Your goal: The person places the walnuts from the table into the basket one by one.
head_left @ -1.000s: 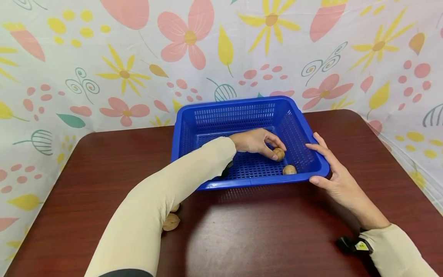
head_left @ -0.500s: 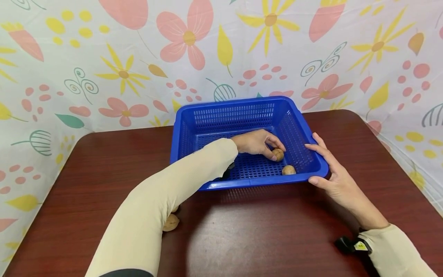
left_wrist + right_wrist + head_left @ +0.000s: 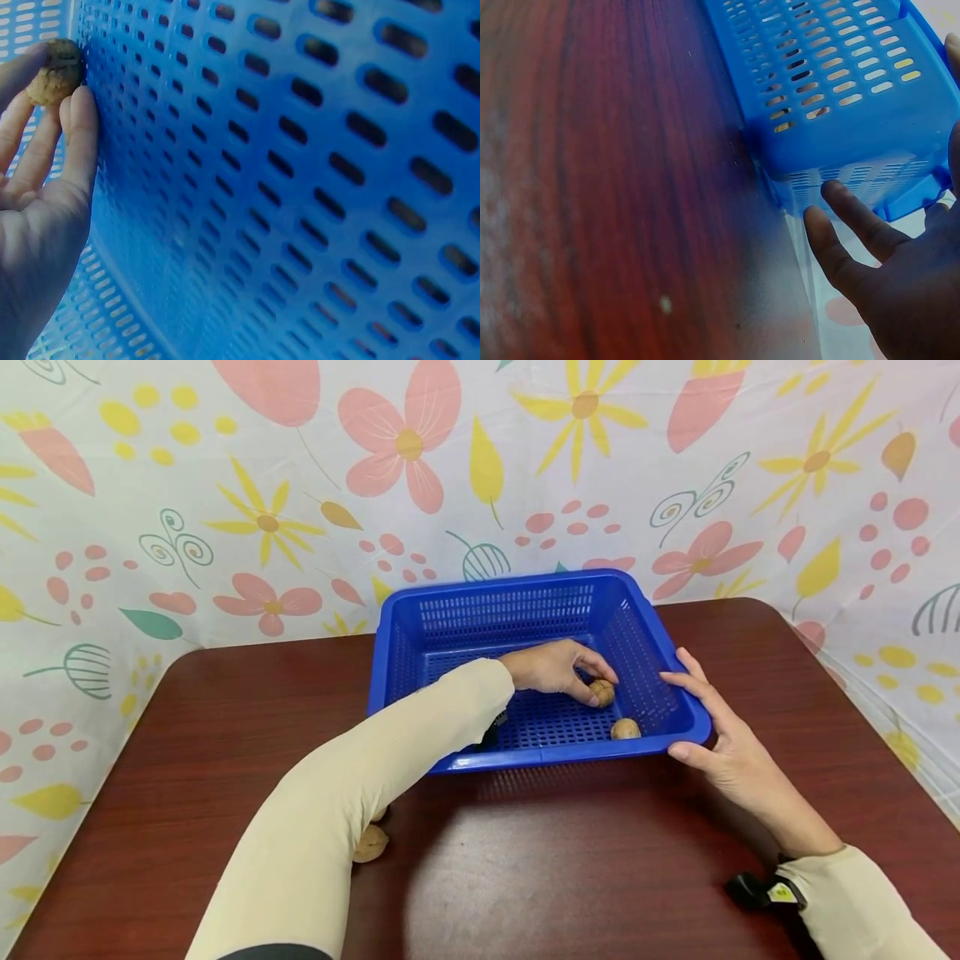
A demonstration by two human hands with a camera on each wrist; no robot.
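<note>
Inside the blue plastic basket [image 3: 542, 753], my left hand [image 3: 551, 667] pinches a walnut [image 3: 602, 693] between thumb and fingers, low near the right end. The left wrist view also shows this walnut [image 3: 58, 73] at the fingertips, close beside the slotted wall. A second walnut [image 3: 625, 728] lies in the basket's near right corner, apart from the hand. My right hand [image 3: 731, 747] holds that corner from outside, thumb at the near rim and fingers along the right side. In the right wrist view, two fingers [image 3: 847, 262] reach along the basket's outer wall.
On the dark red wooden table [image 3: 570, 868], a walnut [image 3: 371, 843] lies left of centre, with part of another behind it. My left sleeve [image 3: 360, 785] partly covers them. A flower-patterned cloth [image 3: 300, 485] hangs behind the table.
Almost nothing differs. The left hand keeps its pinch on the walnut at nearly the same spot, and the right hand stays at the basket's corner.
</note>
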